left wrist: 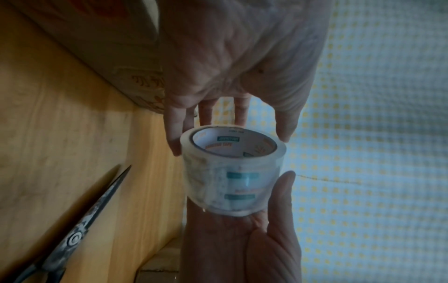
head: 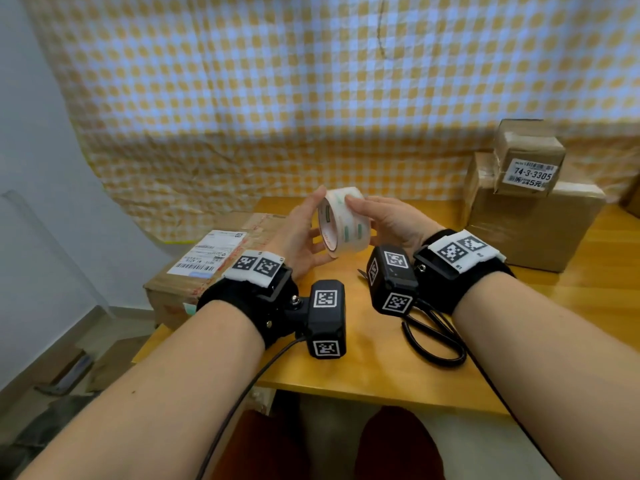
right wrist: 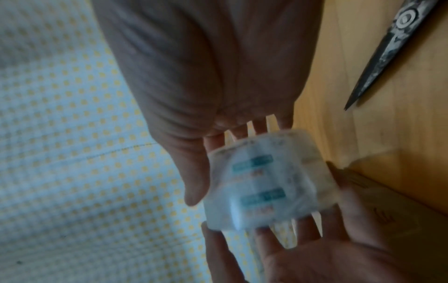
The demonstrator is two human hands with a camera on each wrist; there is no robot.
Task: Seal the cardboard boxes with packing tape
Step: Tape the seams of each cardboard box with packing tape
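A roll of clear packing tape [head: 343, 220] [left wrist: 232, 172] [right wrist: 264, 183] is held in the air above the wooden table [head: 381, 368], between both hands. My left hand [head: 298, 233] [left wrist: 237, 57] grips its left side, thumb on top and fingers underneath. My right hand [head: 391, 220] [right wrist: 206, 67] grips the right side, with the thumb on the outer wrap. A flat cardboard box [head: 207, 265] with a white shipping label lies at the table's left edge, just behind my left wrist. The roll's loose end cannot be made out.
Black scissors [head: 433, 337] [left wrist: 84, 220] [right wrist: 387, 47] lie on the table beneath my right wrist. Stacked cardboard boxes [head: 530, 220] stand at the back right, a small labelled one [head: 526, 161] on top. A yellow checked cloth hangs behind the table.
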